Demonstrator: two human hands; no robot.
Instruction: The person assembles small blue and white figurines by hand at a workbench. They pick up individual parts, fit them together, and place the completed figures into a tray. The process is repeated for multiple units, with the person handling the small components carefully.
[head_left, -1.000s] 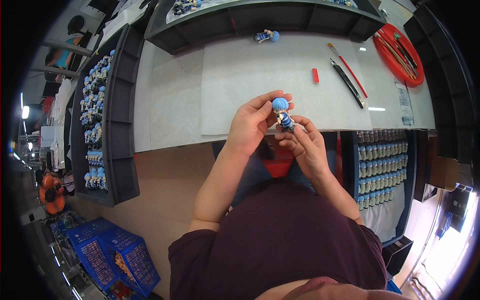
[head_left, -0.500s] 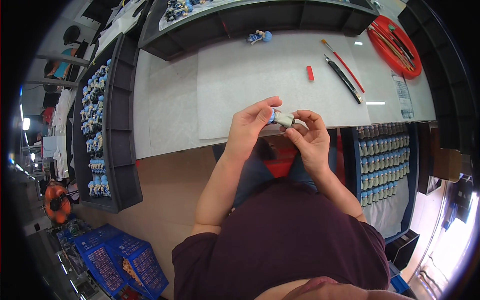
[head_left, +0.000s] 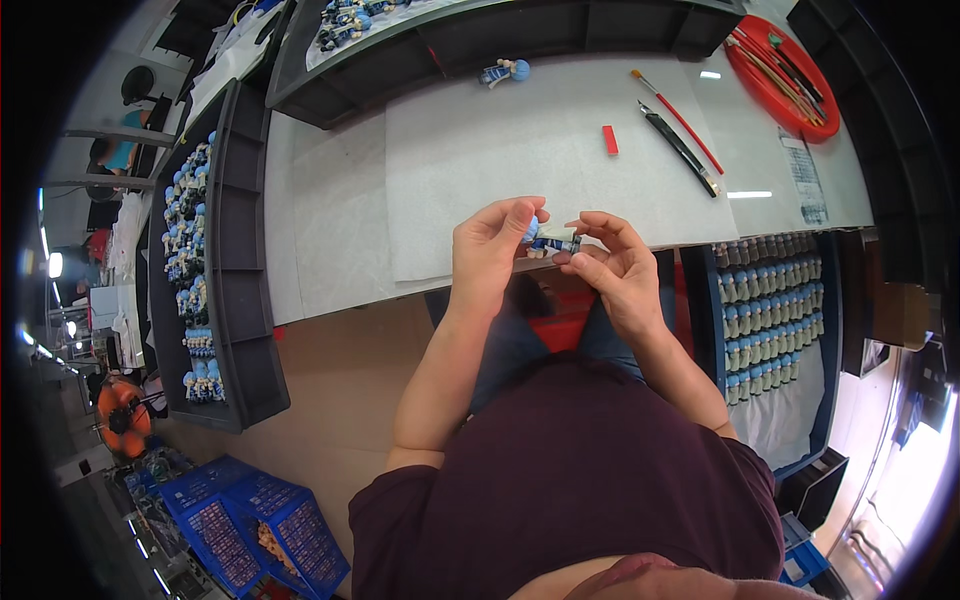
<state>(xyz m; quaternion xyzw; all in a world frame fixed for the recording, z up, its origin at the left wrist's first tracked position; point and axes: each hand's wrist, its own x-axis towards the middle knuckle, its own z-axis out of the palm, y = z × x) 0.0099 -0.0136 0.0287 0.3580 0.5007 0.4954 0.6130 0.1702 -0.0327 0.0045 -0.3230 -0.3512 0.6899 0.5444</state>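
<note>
Between my two hands, just over the near edge of the white worktable, is a small figurine [head_left: 550, 240] with a light blue head and a pale and dark blue body. My left hand [head_left: 492, 245] is closed on its head end, thumb and fingers pinching it. At the other end, my right hand [head_left: 618, 268] grips the figurine's base between thumb and fingers. A second blue-headed figurine [head_left: 505, 72] lies on its side at the table's far edge. Beyond my hands lie a small red block [head_left: 610, 140], a black craft knife [head_left: 680, 150] and a red-handled paintbrush [head_left: 678, 122].
A dark crate [head_left: 245, 270] of figurines stands left of the table, and another crate [head_left: 480, 60] sits along the far side. At the far right is a red tray [head_left: 828, 125] of brushes. Rows of figurines fill a blue-rimmed tray [head_left: 708, 340] at right. Blue baskets [head_left: 240, 510] stand lower left.
The figurine has been turned about its length, from its plain pale side to one showing dark blue detail. Both hands stay on it in nearly the same place.
</note>
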